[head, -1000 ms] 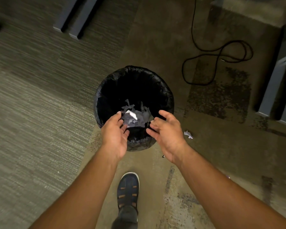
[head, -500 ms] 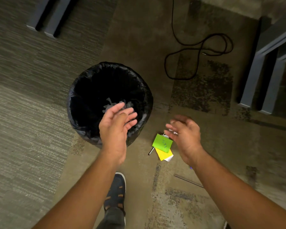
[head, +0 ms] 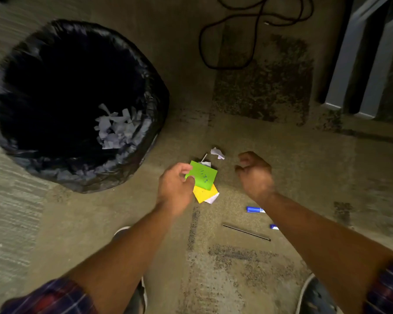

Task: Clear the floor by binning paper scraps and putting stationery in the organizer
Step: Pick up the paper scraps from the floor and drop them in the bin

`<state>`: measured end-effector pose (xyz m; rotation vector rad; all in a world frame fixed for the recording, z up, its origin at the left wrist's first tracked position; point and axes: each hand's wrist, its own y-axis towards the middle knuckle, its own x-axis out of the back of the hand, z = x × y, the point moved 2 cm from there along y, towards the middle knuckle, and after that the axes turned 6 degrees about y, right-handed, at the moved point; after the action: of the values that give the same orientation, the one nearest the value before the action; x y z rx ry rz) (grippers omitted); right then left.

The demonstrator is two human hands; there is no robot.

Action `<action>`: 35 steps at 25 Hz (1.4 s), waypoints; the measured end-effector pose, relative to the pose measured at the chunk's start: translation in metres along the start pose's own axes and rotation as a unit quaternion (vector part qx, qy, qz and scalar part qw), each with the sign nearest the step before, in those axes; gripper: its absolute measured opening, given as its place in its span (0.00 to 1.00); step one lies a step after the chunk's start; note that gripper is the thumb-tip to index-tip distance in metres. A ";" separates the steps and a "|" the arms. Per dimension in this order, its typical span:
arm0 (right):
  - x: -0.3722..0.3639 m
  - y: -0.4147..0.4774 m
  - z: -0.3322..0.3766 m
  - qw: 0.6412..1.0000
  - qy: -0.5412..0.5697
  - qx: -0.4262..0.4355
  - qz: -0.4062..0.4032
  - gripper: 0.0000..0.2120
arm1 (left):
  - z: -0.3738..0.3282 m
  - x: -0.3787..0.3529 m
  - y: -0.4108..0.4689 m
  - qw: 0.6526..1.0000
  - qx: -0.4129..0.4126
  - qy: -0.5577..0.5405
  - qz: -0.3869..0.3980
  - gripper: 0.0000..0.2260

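Floor: patterned carpet (head: 247,264), mottled tan and dark patches. Black-lined waste bin (head: 145,123) at left, white paper scraps (head: 116,130) inside. Left hand (head: 175,186) pinches edge of green sticky note (head: 203,175), which lies over yellow note (head: 202,193). Right hand (head: 254,173) loosely curled, holding nothing. Crumpled paper scrap (head: 217,152) on carpet just beyond. Blue pens (head: 254,209) and thin black rod (head: 246,232) near right forearm. Black cable (head: 254,35) loops beyond; grey furniture legs (head: 359,64) at right.
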<state>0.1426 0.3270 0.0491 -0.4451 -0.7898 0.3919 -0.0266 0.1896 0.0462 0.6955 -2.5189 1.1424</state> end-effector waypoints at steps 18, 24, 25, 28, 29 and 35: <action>-0.063 0.076 -0.054 0.968 -0.193 0.160 0.027 0.08 | 0.021 -0.081 0.095 0.871 -0.077 0.486 -0.007 0.12; -0.039 0.043 -0.080 1.000 -0.006 -0.014 -0.020 0.08 | 0.013 -0.050 0.098 0.980 -0.010 0.197 -0.023 0.03; -0.039 0.036 -0.086 0.998 0.019 -0.059 -0.028 0.10 | 0.010 -0.046 0.096 0.988 -0.003 0.151 -0.036 0.00; -0.048 0.010 -0.103 0.973 0.149 -0.177 -0.009 0.08 | -0.002 -0.030 0.092 0.997 0.011 0.026 -0.075 0.11; -0.052 0.000 -0.105 0.962 0.178 -0.208 -0.002 0.07 | -0.006 -0.023 0.091 0.996 0.008 -0.001 -0.089 0.13; -0.084 -0.041 -0.103 0.881 0.303 -0.360 0.052 0.09 | -0.006 0.002 0.053 0.993 0.033 -0.061 -0.100 0.06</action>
<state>0.1726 0.2265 -0.0430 -1.2462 -0.2649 0.0210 -0.0566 0.2234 0.0178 1.0384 -2.4501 1.1478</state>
